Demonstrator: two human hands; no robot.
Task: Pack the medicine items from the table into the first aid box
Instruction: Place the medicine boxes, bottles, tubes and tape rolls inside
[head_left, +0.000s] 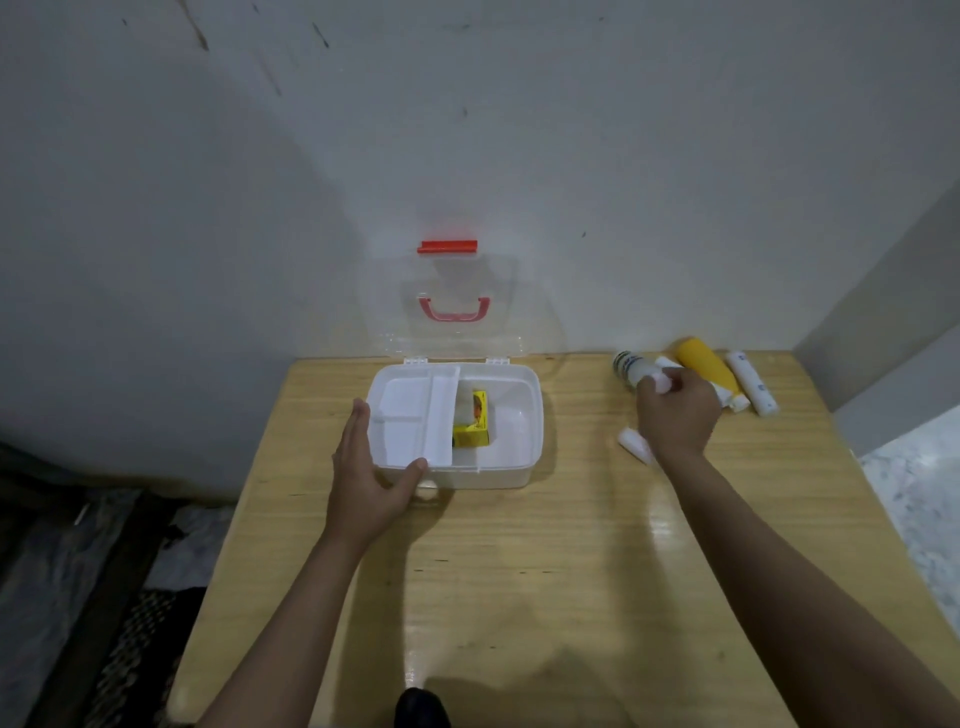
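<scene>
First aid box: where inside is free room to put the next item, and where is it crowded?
In the first aid box, the bare floor right of the yellow carton is free. The inner tray covers the left half, with the left hand at its corner.

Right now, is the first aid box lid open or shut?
Open. The clear lid stands upright behind the white first aid box, leaning toward the wall, and the yellow carton inside is exposed.

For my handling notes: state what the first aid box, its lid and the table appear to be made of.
First aid box: opaque white plastic, smooth, slightly glossy moulded walls.
Lid: clear plastic, since the wall shows through it; red handle and latch.
Table: wood or wood-look laminate, with visible grain and shiny glare patches; which one is unclear.
</scene>
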